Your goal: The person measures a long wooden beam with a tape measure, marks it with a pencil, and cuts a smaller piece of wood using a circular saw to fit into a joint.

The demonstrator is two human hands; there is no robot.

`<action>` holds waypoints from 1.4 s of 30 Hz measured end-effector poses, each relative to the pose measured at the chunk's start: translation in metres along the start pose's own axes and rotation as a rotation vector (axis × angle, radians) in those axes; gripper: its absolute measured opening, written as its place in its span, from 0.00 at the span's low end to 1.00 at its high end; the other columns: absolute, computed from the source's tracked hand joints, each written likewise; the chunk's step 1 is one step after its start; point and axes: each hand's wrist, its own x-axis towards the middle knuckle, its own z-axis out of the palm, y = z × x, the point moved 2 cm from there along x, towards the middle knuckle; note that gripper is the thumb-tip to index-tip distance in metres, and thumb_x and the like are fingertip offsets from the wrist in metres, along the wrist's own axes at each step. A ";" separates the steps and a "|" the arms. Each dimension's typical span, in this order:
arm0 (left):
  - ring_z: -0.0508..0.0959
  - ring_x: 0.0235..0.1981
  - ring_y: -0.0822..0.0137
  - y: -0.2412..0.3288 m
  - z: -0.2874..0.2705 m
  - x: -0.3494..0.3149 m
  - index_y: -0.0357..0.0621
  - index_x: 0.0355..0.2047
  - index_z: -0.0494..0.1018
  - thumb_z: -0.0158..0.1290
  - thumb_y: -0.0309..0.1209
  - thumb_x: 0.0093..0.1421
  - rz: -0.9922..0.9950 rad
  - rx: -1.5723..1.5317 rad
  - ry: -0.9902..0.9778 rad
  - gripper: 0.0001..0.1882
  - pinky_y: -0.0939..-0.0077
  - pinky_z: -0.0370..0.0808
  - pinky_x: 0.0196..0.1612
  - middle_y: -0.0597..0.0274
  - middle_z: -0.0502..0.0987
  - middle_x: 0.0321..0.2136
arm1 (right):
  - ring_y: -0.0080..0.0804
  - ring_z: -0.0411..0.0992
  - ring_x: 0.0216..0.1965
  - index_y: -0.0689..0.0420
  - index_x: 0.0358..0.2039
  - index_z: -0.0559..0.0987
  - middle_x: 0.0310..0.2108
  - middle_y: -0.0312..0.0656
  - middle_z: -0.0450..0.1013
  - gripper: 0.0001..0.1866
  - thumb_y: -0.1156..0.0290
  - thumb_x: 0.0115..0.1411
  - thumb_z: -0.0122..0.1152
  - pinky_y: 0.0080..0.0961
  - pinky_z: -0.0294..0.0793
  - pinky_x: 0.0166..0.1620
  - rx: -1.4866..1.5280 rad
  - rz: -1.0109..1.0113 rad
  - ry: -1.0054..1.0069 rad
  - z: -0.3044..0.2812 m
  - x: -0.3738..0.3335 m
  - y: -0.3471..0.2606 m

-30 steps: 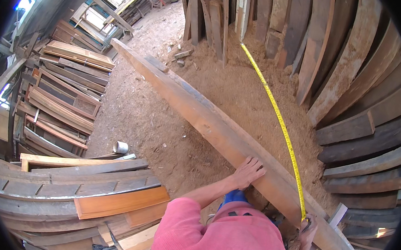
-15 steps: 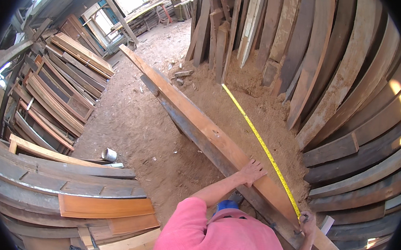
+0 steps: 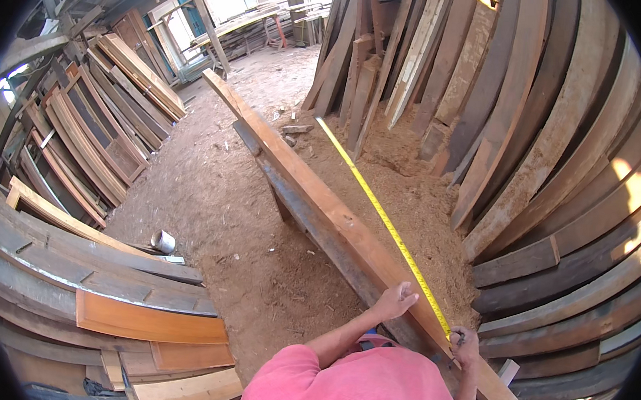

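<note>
The yellow measuring tape (image 3: 386,219) is grasped at its near end by the right hand's (image 3: 465,346) grip, the nearer one; from there it is stretched forward and leftward, its long axis run roughly along the plank's (image 3: 344,228) right side; the left hand (image 3: 394,302) is held curled at the plank, whether clenched cannot be told

On the near left, long boards (image 3: 34,254) lie piled, an orange-brown panel (image 3: 152,320) on top. A pale can (image 3: 162,242) lies tipped beside them on the dirt floor (image 3: 217,289). Farther left lean wooden frames (image 3: 124,158). Weathered planks (image 3: 517,102) line the right side. Far off, a slanting post (image 3: 207,21) stands near stacked lumber (image 3: 255,24).
</note>
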 end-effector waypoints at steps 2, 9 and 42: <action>0.80 0.41 0.61 -0.008 0.000 0.004 0.33 0.51 0.72 0.55 0.49 0.65 -0.202 -0.329 -0.050 0.28 0.65 0.77 0.46 0.47 0.79 0.38 | 0.40 0.79 0.31 0.62 0.36 0.82 0.30 0.51 0.79 0.10 0.72 0.55 0.58 0.35 0.77 0.38 0.042 0.004 -0.055 0.011 0.000 -0.022; 0.79 0.22 0.70 -0.027 -0.025 0.006 0.36 0.39 0.76 0.50 0.40 0.70 -0.341 -0.791 0.037 0.17 0.73 0.82 0.28 0.59 0.78 0.26 | 0.40 0.79 0.33 0.63 0.41 0.82 0.33 0.50 0.79 0.14 0.70 0.56 0.62 0.33 0.77 0.39 0.073 0.066 -0.187 0.026 -0.003 -0.073; 0.64 0.64 0.36 -0.040 -0.092 0.039 0.29 0.53 0.73 0.52 0.40 0.56 0.371 1.090 0.264 0.30 0.40 0.57 0.66 0.37 0.71 0.57 | 0.55 0.77 0.40 0.47 0.46 0.82 0.37 0.54 0.79 0.17 0.59 0.56 0.60 0.47 0.75 0.44 -0.309 0.221 -0.171 0.027 -0.002 -0.017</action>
